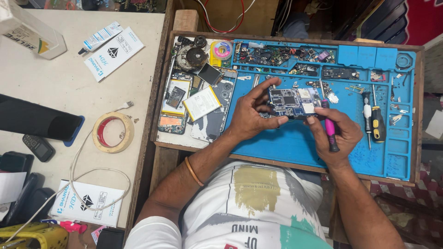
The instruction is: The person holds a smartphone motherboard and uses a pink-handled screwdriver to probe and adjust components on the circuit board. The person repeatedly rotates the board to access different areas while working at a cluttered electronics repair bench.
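My left hand [249, 115] grips a small blue circuit board [291, 102] by its left edge, above the blue work mat [286, 143]. My right hand [334, 136] pinches the board's right edge with thumb and forefinger. A pink-handled screwdriver [329, 129] lies in that same hand, its tip pointing up past the board. Both hands hover over the middle of the mat.
An opened phone, a loose battery [201, 103] and small parts lie on the mat's left side. Two screwdrivers [374, 121] rest at the right. On the white table to the left sit a tape roll [113, 132], a white cable, boxes and a dark phone [39, 121].
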